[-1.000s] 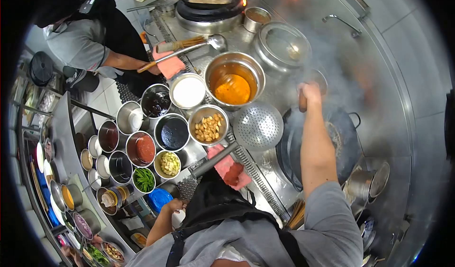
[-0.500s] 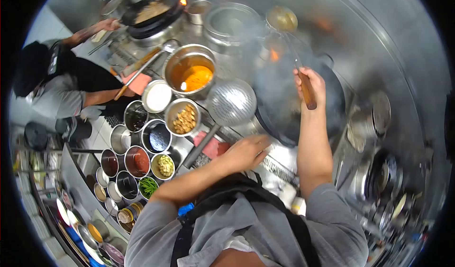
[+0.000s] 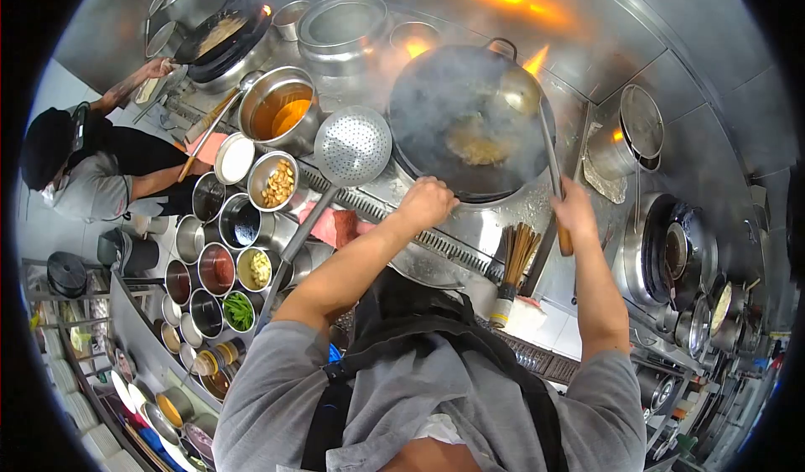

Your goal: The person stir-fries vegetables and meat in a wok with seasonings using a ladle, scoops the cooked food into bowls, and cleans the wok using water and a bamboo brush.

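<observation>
My right hand [image 3: 576,207] is closed around the wooden handle of a long ladle [image 3: 549,137]. The ladle's bowl hangs over the right side of a large black wok [image 3: 423,158]. Steam rises from the wok, and some brownish food or liquid [image 3: 478,142] lies at its bottom. Curled up at the wok's near left rim is my left hand [image 3: 429,203]; whatever its fingers grip is hidden. To its left, a perforated strainer [image 3: 352,147] rests with its dark handle pointing toward me.
Flames [image 3: 535,59] flare behind the wok. On the left stand a pot of orange liquid [image 3: 281,116], a bowl of browned chunks [image 3: 277,183] and several ingredient pots. A bamboo brush [image 3: 516,262] stands near right. A co-worker [image 3: 101,153] tends another wok [image 3: 222,40].
The ladle has swung from beyond the wok's far edge to over its right side, my right hand moving down and right. My left hand has curled up near the rim. The whole view has shifted.
</observation>
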`<state>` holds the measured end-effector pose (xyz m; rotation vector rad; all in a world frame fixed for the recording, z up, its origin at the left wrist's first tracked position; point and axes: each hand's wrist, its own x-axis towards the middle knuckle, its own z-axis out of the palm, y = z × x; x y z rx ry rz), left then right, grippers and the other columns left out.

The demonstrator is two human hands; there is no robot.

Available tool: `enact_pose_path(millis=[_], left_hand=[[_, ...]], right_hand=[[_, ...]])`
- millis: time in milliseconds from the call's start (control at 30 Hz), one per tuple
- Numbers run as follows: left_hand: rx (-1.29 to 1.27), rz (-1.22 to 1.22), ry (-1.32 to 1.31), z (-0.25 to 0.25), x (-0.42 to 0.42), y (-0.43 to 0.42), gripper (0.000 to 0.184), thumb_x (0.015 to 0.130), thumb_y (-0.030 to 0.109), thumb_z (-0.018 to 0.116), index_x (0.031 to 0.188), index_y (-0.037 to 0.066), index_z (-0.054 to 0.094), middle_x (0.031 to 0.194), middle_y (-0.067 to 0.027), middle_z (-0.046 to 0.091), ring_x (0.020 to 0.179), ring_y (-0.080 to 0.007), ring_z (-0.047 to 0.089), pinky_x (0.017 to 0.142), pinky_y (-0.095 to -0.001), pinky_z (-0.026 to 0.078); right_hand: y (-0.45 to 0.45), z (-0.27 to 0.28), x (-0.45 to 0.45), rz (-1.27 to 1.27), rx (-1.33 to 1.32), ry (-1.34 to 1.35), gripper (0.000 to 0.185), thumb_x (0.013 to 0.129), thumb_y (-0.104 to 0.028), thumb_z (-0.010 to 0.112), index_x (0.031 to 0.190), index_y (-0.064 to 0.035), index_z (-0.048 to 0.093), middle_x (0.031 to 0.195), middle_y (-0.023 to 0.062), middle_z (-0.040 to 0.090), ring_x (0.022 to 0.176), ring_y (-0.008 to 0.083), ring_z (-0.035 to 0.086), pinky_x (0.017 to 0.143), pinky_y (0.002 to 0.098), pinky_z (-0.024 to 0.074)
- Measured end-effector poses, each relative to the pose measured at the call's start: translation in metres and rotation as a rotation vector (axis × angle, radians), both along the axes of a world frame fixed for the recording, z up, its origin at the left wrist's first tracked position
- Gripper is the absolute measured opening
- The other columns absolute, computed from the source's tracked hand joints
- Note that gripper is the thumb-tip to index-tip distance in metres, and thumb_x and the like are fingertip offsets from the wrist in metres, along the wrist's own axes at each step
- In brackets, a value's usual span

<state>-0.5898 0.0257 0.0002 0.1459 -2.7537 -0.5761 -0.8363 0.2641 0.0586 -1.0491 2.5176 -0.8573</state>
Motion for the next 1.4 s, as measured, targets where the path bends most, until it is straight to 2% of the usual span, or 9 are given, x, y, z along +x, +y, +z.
enact_pose_path(millis=[167,267,433,533,733,900,1000,1200,1400], left_hand=[[0.050,0.143,0.114,0.002,0.008,0.024,0.025,0.081,0.019,0.066,0.101,0.004,0.068,0.091,-0.0170,0.066,0.093,-0.0345,0.063,0.090,-0.0438,0.047],[0.353,0.214,0.197,0.003,0.041,0.088,0.045,0.081,0.013,0.068,0.124,0.004,0.058,0.110,-0.0191,0.061,0.106,-0.0349,0.060,0.095,-0.0432,0.047],[2.336,0.179,-0.171,0.035,0.037,0.119,0.053,0.088,0.017,0.066,0.135,0.007,0.044,0.110,-0.0111,0.062,0.104,-0.0248,0.062,0.085,-0.0440,0.052],[1.864,0.612,-0.225,0.024,0.032,0.081,0.054,0.083,0.006,0.060,0.134,0.007,0.041,0.088,-0.0092,0.064,0.072,-0.0222,0.065,0.057,-0.0377,0.054],[0.454,0.515,-0.386,0.044,0.067,0.021,0.038,0.078,0.010,0.057,0.112,-0.001,0.046,0.081,-0.0236,0.064,0.057,-0.0330,0.065,0.047,-0.0429,0.051],[1.356,0.410,-0.827,0.143,0.080,-0.036,0.029,0.082,0.006,0.053,0.110,-0.001,0.049,0.071,-0.0087,0.056,0.047,-0.0166,0.056,0.034,-0.0335,0.043],[0.003,0.133,-0.784,0.143,0.069,-0.079,0.030,0.085,0.015,0.054,0.109,-0.002,0.062,0.094,-0.0215,0.068,0.080,-0.0335,0.070,0.068,-0.0441,0.057],[-0.300,0.152,-0.832,0.243,0.021,-0.061,0.025,0.087,0.015,0.053,0.101,0.004,0.071,0.100,-0.0184,0.069,0.095,-0.0355,0.067,0.082,-0.0439,0.054],[-0.312,0.170,-0.871,0.260,0.014,-0.075,0.025,0.086,0.013,0.054,0.101,0.005,0.072,0.105,-0.0155,0.069,0.100,-0.0350,0.067,0.085,-0.0427,0.055]], right_hand=[[0.052,0.012,0.063,0.060,0.575,0.295,0.068,0.078,-0.009,0.060,0.142,-0.0041,0.037,0.114,0.0298,0.060,0.094,0.0466,0.062,0.089,0.0508,0.0494],[0.053,-0.036,0.088,0.121,0.268,0.232,0.063,0.081,-0.012,0.059,0.141,-0.0058,0.041,0.112,0.0292,0.060,0.095,0.0445,0.063,0.087,0.0488,0.0501],[-0.028,-0.020,0.136,-0.003,0.020,-0.348,0.044,0.085,-0.015,0.063,0.128,-0.0052,0.057,0.111,0.0224,0.063,0.092,0.0336,0.065,0.082,0.0372,0.0495],[-0.005,0.000,0.153,0.071,-0.491,-0.116,0.027,0.089,-0.015,0.061,0.110,0.0009,0.066,0.101,0.0200,0.064,0.093,0.0346,0.062,0.083,0.0369,0.0483],[0.126,-0.106,0.224,-0.345,0.231,-0.069,0.074,0.078,-0.028,0.075,0.137,-0.0003,0.042,0.096,0.0281,0.057,0.093,0.0444,0.059,0.080,0.0467,0.0483],[0.138,-0.126,0.214,-0.657,-0.083,-0.555,0.074,0.073,-0.010,0.064,0.140,0.0037,0.036,0.099,0.0229,0.060,0.081,0.0355,0.063,0.068,0.0403,0.0530],[0.139,-0.059,0.181,-0.682,-0.533,-0.851,0.072,0.073,-0.003,0.058,0.141,0.0056,0.037,0.101,0.0159,0.063,0.073,0.0198,0.063,0.060,0.0283,0.0525],[0.026,-0.001,0.052,-0.204,-0.202,-0.343,0.060,0.077,-0.031,0.072,0.130,-0.0070,0.058,0.121,0.0191,0.064,0.106,0.0258,0.063,0.096,0.0346,0.0450],[-0.131,0.081,-0.004,0.188,0.516,0.383,0.044,0.078,-0.029,0.066,0.120,-0.0147,0.066,0.106,0.0182,0.068,0.102,0.0372,0.063,0.093,0.0431,0.0491]])
